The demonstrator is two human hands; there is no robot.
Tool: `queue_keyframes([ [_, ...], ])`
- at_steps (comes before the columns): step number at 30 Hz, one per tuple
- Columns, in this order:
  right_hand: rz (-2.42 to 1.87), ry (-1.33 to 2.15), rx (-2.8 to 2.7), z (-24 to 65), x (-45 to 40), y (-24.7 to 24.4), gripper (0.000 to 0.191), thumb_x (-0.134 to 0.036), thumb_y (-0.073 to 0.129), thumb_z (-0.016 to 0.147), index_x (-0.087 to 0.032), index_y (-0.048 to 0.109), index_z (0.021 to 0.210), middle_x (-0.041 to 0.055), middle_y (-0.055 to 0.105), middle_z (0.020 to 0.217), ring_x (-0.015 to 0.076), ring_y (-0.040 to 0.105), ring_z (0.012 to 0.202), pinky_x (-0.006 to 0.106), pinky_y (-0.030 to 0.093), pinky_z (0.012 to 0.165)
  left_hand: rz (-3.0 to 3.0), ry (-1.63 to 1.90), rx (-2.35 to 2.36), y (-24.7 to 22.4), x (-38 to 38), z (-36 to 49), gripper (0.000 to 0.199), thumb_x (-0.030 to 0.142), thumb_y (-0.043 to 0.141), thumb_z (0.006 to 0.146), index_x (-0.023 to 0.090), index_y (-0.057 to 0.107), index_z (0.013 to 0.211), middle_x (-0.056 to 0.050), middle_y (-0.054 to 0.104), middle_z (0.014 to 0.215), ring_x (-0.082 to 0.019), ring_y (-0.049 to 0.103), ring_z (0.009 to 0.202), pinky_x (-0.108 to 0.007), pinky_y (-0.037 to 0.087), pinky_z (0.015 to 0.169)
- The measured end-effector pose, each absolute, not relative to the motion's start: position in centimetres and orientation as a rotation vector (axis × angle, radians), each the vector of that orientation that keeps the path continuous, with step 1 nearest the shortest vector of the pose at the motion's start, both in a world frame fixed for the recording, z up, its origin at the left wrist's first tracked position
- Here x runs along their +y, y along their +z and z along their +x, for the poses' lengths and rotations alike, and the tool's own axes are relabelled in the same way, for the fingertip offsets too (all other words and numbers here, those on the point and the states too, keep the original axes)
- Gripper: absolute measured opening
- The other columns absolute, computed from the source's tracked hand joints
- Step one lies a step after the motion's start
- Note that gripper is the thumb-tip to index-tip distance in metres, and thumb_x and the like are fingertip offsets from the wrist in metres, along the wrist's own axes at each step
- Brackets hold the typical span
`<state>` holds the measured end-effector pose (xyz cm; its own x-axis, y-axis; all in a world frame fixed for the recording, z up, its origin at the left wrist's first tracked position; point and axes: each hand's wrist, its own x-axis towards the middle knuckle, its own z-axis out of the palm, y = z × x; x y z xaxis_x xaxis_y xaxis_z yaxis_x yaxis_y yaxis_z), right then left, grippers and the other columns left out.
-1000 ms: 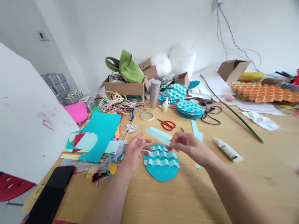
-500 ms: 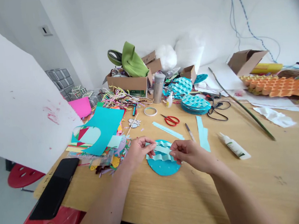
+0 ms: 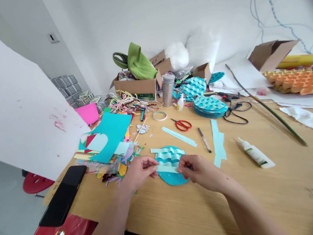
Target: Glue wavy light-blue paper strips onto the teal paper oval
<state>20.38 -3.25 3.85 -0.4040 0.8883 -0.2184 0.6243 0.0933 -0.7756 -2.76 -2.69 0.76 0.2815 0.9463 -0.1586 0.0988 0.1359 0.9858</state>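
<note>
- Pinching one end of a pale strip (image 3: pixel 168 168), the left hand (image 3: pixel 143 168) shows on my feed with thumb and fingertips closed on the paper.
- The right hand (image 3: pixel 200 168) I see closed the same way on the strip's other end.
- The strip stretches across the near part of the turquoise disc (image 3: pixel 173 179), my landmark; whether it touches the surface, I cannot tell.
- Wavy strips (image 3: pixel 169 153) cross the disc's far half.
- Under the disc I see a wooden table (image 3: pixel 167 214), its light grain bare on the disc's near side.
- Just beyond the disc lie narrow strips (image 3: pixel 179 136), then red-handled scissors (image 3: pixel 183 125).
- Right of the disc I make out a pen (image 3: pixel 204 140), wider strips (image 3: pixel 218 144) and a white glue bottle (image 3: pixel 257 154).
- Left of the disc are coloured sheets (image 3: pixel 115 131) and, farther off, a black phone (image 3: pixel 63 196).
- Well beyond the disc I find a metal flask (image 3: pixel 168 89) and a cardboard box (image 3: pixel 134 86) with green fabric (image 3: pixel 140 64), backed by a white wall (image 3: pixel 150 16).
- Far left of the disc, a big white board (image 3: pixel 15 99) stands above a red stool (image 3: pixel 36 183).
</note>
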Motion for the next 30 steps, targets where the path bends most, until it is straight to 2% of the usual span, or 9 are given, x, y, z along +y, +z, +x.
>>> queue_keyframes([
  [6, -1.471, 1.368, -2.148, 20.8, -3.9, 4.1, 0.016, -0.033, 0.053, 0.086, -0.019, 0.059, 0.081, 0.0004, 0.064, 0.070, 0.0125, 0.057, 0.059, 0.024, 0.038, 0.054, 1.259, 0.848, 1.072, 0.1, -2.7, -2.3, 0.034, 0.043, 0.078, 0.067, 0.014, 0.068, 0.080, -0.002, 0.068, 0.062, -0.013, 0.064, 0.056, -0.026, 0.053, 0.058],
  [12, -1.531, 1.076, -2.138, 19.5, -4.0, 3.4, 0.022, -0.036, 0.053, 0.086, -0.019, 0.060, 0.074, -0.0015, 0.058, 0.063, 0.0122, 0.047, 0.057, 0.025, 0.030, 0.053, 1.245, 0.795, 1.071, -0.2, -2.7, -2.4, 0.033, 0.042, 0.077, 0.068, 0.015, 0.070, 0.086, -0.002, 0.069, 0.064, -0.014, 0.065, 0.058, -0.027, 0.053, 0.059],
  [18, -1.613, 1.038, -2.122, 18.9, -3.8, 2.7, 0.023, -0.033, 0.048, 0.087, -0.019, 0.058, 0.071, -0.0005, 0.058, 0.061, 0.0134, 0.046, 0.056, 0.027, 0.029, 0.054, 1.224, 0.767, 1.113, -0.6, -2.5, -3.0, 0.034, 0.041, 0.077, 0.068, 0.014, 0.067, 0.085, -0.001, 0.066, 0.061, -0.013, 0.062, 0.054, -0.025, 0.050, 0.054],
  [23, -1.686, 1.045, -2.108, 18.5, -3.7, 2.5, 0.025, -0.033, 0.045, 0.088, -0.020, 0.056, 0.069, 0.0005, 0.059, 0.062, 0.0139, 0.047, 0.056, 0.028, 0.029, 0.054, 1.358, 0.843, 1.214, -0.8, -2.6, -3.8, 0.029, 0.039, 0.069, 0.076, 0.015, 0.066, 0.092, -0.004, 0.069, 0.074, -0.013, 0.061, 0.056, -0.024, 0.047, 0.051],
  [27, -1.779, 1.009, -2.071, 18.0, -3.6, 2.7, 0.027, -0.034, 0.046, 0.086, -0.020, 0.054, 0.064, 0.0005, 0.057, 0.058, 0.0136, 0.047, 0.053, 0.027, 0.027, 0.052, 1.642, 0.963, 1.409, -0.4, -4.1, -4.0, 0.021, 0.031, 0.055, 0.088, 0.019, 0.066, 0.102, -0.006, 0.071, 0.090, -0.017, 0.066, 0.076, -0.028, 0.052, 0.066],
  [30, -1.791, 0.980, -2.059, 17.8, -3.6, 2.9, 0.027, -0.034, 0.047, 0.085, -0.020, 0.054, 0.062, 0.0002, 0.056, 0.055, 0.0134, 0.046, 0.051, 0.026, 0.026, 0.049, 1.877, 1.124, 1.550, -0.9, -5.7, -3.7, 0.033, 0.019, 0.047, 0.091, 0.021, 0.055, 0.123, -0.007, 0.072, 0.102, -0.020, 0.066, 0.093, -0.034, 0.051, 0.083],
])
